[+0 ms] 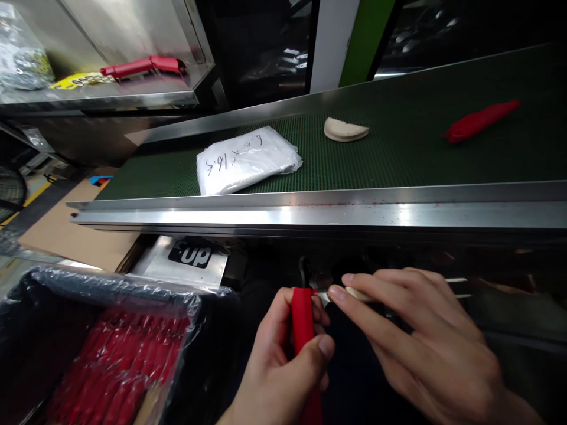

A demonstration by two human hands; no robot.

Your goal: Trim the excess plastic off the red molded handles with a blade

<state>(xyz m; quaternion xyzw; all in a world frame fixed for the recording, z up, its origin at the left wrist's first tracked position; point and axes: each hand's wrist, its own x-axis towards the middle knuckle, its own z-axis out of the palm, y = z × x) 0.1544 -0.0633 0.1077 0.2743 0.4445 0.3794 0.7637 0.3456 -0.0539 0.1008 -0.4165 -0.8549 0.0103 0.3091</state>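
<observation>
My left hand (287, 354) is closed round a long red plastic handle (302, 316), which stands roughly upright with its lower end running out of view. My right hand (420, 336) pinches a slim pale-handled tool (359, 294) between thumb and fingers. The tool's bright, blade-like tip meets the upper edge of the red handle, or lies very close to it. Fingers hide most of the tool. Just above the red handle a dark curved hook shape (303, 270) shows; whether it belongs to the handle I cannot tell.
Beyond my hands runs a green conveyor belt (398, 159) with a metal rail, carrying a white packet (248, 160), a cream half-round piece (345, 130) and another red piece (482, 121). At lower left, a plastic-lined bin (106, 282) holds several red pieces. Red parts (142, 66) lie on a metal shelf.
</observation>
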